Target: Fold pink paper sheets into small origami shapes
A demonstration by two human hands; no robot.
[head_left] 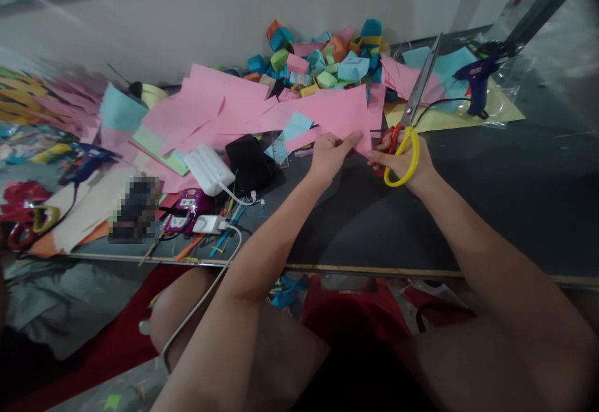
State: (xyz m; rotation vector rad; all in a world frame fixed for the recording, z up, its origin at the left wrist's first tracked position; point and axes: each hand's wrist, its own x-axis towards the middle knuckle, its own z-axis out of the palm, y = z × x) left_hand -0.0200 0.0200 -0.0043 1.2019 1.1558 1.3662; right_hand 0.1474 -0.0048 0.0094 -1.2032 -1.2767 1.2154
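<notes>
- The left hand pinches the near edge of a pink sheet between thumb and fingers, above the dark tabletop.
- Just beside it, the right hand grips a pair of scissors by their red and yellow handles, its thumb reaching to the sheet's near corner. Whether fingertips meet behind the paper, I cannot tell from here.
- The blades point up and away from both hands, a sound way to carry them while fingers work the paper; a light pinch on both sides should hold the sheet flat without creasing it.
- Good practice here, it seems to me, is to line up the edges by eye before pressing, and to let the scissors hang steady so the handle does not drag the corner.
- Beyond the hands rises a heap of small folded paper pieces in blue, green, orange and pink.
- Right of the hands, a blue glue gun rests near a yellow sheet; its hot tip, if powered, calls for a wide berth.
- Left of the hands sit a black item, a white charger-like block and loose pink sheets; farther left lies another glue gun.
</notes>
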